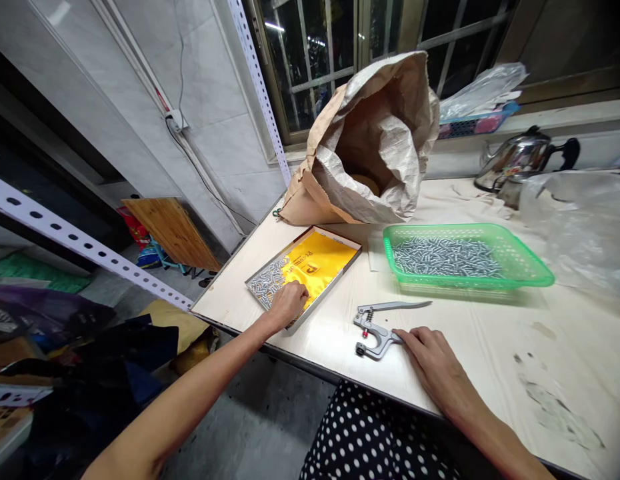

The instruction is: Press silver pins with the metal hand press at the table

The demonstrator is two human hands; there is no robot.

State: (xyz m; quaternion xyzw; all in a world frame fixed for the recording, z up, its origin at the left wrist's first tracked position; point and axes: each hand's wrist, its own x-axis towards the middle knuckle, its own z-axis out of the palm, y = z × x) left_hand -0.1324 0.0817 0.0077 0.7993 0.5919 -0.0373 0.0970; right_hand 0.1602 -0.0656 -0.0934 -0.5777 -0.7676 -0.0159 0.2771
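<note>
A shallow tray (335,290) lies at the table's left, lined with a yellow printed sheet (327,257). Small silver metal pieces (267,283) are heaped at its left end. My left hand (289,303) rests over the tray's near side, fingers curled in. Whatever its fingertips hold, if anything, is hidden. My right hand (435,360) is closed on the lower handle of silver hand-press pliers (377,337). The pliers lie at the table's front with their jaws apart, facing left. Behind them stands a green plastic basket (533,270) holding many similar metal pieces (445,258).
A large open paper sack (310,193) stands at the back against the window. A metal kettle (520,157) and a clear plastic bag (585,227) are at the right. A perforated metal strut (90,240) crosses the left side. The table's front edge runs just before my lap.
</note>
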